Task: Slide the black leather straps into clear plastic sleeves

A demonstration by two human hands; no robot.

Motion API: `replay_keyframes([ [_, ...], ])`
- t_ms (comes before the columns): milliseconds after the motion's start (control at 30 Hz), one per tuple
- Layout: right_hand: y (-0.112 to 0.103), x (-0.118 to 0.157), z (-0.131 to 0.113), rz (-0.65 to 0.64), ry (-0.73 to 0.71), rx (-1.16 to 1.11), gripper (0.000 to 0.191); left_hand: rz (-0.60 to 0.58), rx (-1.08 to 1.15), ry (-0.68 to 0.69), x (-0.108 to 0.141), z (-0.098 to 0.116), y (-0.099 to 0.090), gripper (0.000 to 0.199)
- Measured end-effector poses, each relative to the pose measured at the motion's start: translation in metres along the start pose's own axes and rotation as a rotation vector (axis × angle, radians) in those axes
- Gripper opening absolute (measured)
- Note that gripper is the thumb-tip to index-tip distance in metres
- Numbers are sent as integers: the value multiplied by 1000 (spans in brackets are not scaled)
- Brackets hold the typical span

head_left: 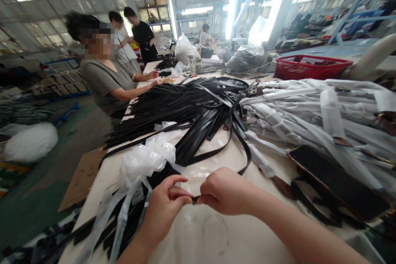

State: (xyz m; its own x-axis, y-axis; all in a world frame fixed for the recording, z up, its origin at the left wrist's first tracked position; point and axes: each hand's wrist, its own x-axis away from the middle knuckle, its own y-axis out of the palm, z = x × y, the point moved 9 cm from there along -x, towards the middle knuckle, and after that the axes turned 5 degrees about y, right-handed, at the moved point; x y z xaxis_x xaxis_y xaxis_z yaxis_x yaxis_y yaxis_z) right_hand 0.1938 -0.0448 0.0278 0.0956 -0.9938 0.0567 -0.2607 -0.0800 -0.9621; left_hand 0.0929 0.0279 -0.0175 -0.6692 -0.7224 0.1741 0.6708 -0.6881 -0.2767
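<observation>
A small black piece [195, 200] sits above the near part of the pale table [244, 235], its visible stretch running crosswise between the hands; the left hand [165, 202] pinches one end between thumb and fingertips, reaching up from the bottom edge; the right hand [227, 192], curled like a fist, grips the other end, its forearm slanting in from the lower right; beyond lie clear plastic [148, 159], black straps [198, 140] and white-wrapped straps [293, 119]; marks on the cardboard [82, 177] are illegible.
</observation>
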Motion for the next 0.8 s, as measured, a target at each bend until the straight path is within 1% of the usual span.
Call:
replay_keyframes([
  [167,14,-5,-7,-61,-2,37,40,-18,-46,31,-1,0,4,33],
  [300,21,-10,-8,-63,-8,21,42,8,-65,33,-1,0,1,31],
  [367,23,-12,-7,-43,-4,-3,40,16,-67,39,0,1,0,32],
  [533,29,-15,-7,35,-6,-85,25,52,-29,78,-1,-1,-3,39],
  [633,30,-16,-7,65,-19,-81,24,66,-15,190,-1,5,-10,41],
  [667,28,-16,-8,76,-28,-73,23,36,-23,226,-1,7,-10,41],
  [700,26,-16,-8,88,-39,-63,23,-19,-42,243,0,9,-8,39],
  [800,21,-15,-10,92,-63,-24,25,-213,-159,205,4,9,5,21],
])
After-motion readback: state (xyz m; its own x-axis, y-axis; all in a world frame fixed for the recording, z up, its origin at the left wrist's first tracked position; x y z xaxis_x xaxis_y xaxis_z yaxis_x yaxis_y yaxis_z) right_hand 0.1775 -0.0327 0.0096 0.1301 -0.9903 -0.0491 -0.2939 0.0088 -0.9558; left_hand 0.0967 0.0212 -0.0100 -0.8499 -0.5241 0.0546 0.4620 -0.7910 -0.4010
